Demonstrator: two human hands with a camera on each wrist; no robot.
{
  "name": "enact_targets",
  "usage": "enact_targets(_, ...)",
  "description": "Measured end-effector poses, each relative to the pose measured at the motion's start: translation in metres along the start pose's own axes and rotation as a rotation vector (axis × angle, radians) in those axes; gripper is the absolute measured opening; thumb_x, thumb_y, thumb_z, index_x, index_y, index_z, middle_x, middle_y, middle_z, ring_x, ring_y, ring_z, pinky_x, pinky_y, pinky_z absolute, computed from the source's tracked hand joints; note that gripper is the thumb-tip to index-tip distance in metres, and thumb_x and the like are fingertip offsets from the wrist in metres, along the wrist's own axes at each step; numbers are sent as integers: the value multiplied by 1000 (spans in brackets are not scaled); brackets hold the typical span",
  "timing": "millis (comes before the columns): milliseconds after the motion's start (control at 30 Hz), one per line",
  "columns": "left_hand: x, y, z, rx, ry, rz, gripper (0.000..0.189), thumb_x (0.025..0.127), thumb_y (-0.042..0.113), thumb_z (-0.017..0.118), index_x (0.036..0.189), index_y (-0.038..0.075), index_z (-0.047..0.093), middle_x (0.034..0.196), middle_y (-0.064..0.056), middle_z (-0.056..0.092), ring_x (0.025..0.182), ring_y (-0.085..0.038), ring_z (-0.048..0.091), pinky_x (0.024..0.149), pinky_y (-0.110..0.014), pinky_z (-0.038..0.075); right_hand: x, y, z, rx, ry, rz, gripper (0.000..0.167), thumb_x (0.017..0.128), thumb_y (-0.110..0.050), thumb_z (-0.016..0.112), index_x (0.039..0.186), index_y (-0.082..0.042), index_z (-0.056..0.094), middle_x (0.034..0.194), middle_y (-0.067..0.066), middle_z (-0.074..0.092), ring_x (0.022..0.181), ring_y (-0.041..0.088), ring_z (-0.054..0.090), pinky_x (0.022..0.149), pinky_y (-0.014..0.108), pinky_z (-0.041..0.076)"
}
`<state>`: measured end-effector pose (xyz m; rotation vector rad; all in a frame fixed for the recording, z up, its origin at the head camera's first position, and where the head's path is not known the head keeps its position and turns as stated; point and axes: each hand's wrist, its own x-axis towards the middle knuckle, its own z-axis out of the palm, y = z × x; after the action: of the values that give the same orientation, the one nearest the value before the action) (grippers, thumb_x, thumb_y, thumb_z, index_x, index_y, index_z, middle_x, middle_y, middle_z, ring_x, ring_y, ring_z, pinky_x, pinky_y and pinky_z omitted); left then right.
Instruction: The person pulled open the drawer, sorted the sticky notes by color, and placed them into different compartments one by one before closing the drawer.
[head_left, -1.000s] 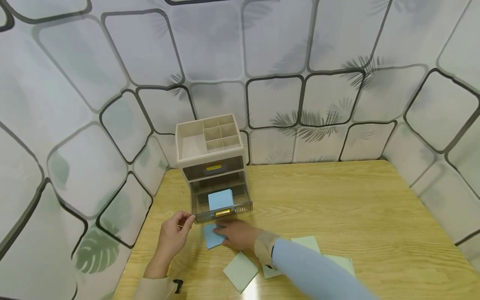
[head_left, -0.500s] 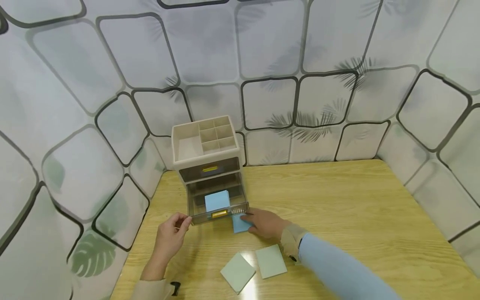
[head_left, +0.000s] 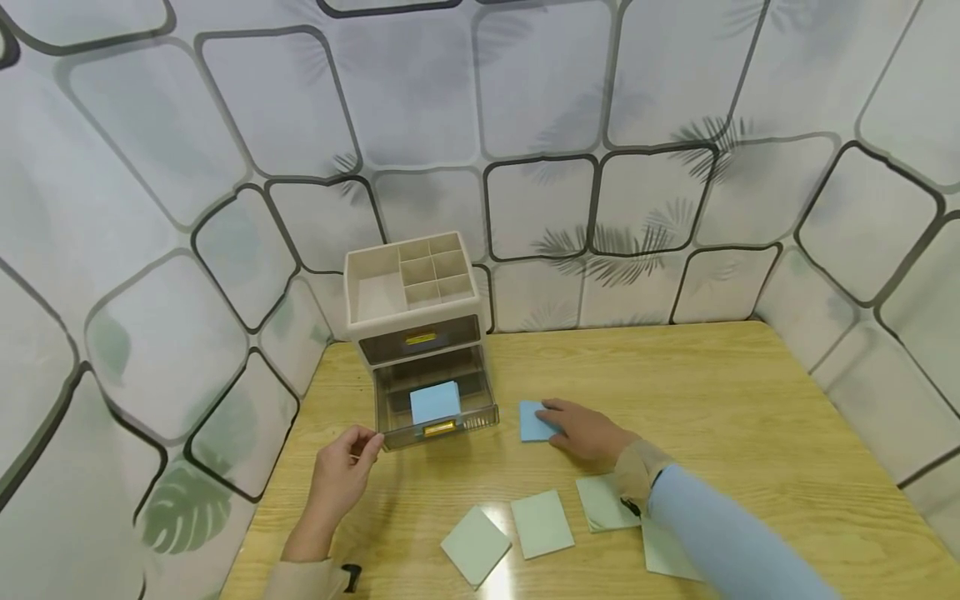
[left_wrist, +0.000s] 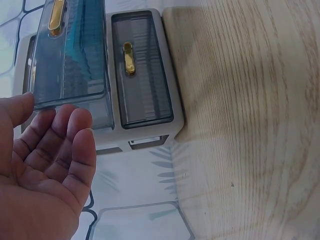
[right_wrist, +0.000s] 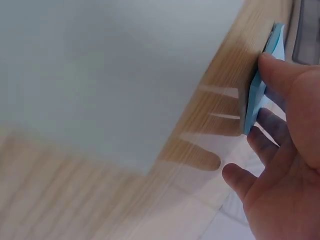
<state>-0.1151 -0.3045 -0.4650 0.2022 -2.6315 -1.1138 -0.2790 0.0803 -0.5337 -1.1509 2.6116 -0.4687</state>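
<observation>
My right hand (head_left: pixel 588 432) grips a blue sticky note pad (head_left: pixel 534 423) over the table, right of the drawer organizer (head_left: pixel 375 321). Up close in the right wrist view, the thumb lies on one face of the pad (right_wrist: pixel 256 97), fingers on the other side. With thumb and fingertips, my left hand (head_left: pixel 343 467) pinches the front left corner of a pulled-out clear drawer (head_left: pixel 401 437). More blue sticky notes (head_left: pixel 435 403) lie inside that drawer. From the left wrist, the drawer's gold handle (left_wrist: pixel 57 16) shows above the left hand (left_wrist: pixel 52 160).
Pale green sticky note pads (head_left: pixel 476 546) lie along the front of the wooden table (head_left: pixel 712 392), some partly under the right sleeve (head_left: pixel 720 525). A closed upper drawer (head_left: pixel 420 339) and a closed lower drawer (left_wrist: pixel 142 70) flank the pulled-out one. Patterned cloth (head_left: pixel 540 108) hangs behind.
My right hand has carried the blue sticky note pad from in front of the open drawer to the right. The left hand keeps its hold on the drawer corner.
</observation>
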Motion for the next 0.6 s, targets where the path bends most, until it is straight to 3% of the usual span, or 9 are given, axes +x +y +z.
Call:
enact_targets(333,-1,-1,0,1,3,5,16,107,17,66,99,5,73,86,-8,75,77,-6,65,70,-22,56,-9,7,-9,35,39,9,55,105,-16,69,153,3,51,160,30,46,147,49,46,118,60,43)
enact_targets(600,0,0,0,9,7,13,15,107,17,66,100,6,73,87,-7,75,78,-8,66,71,-22,57,-5,12,-16,154,81,142,66,104,-22,70,155,10,42,158,31,48,147,50,46,120,61,40)
